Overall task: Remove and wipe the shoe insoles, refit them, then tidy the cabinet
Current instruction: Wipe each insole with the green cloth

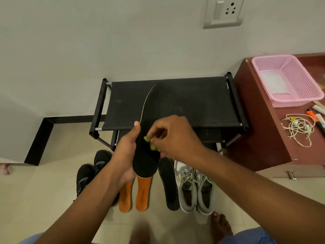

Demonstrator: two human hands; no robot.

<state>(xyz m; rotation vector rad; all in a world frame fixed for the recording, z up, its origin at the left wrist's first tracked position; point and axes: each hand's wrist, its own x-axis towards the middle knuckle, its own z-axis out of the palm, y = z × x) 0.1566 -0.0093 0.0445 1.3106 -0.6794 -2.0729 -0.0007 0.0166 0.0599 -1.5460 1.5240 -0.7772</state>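
While held: four insoles (149,138) (two orange)

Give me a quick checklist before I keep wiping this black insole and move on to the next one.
1. Left hand grip on the black foam insole: ok, held at its heel end.
2. Small green cloth pinched by right hand, on the insole: ok.
3. Insole wiped clean: cannot tell.
4. Second black insole waiting on floor: ok.
5. Two orange insoles out on floor: ok.
6. Grey lace-up shoes ready for refitting: ok.
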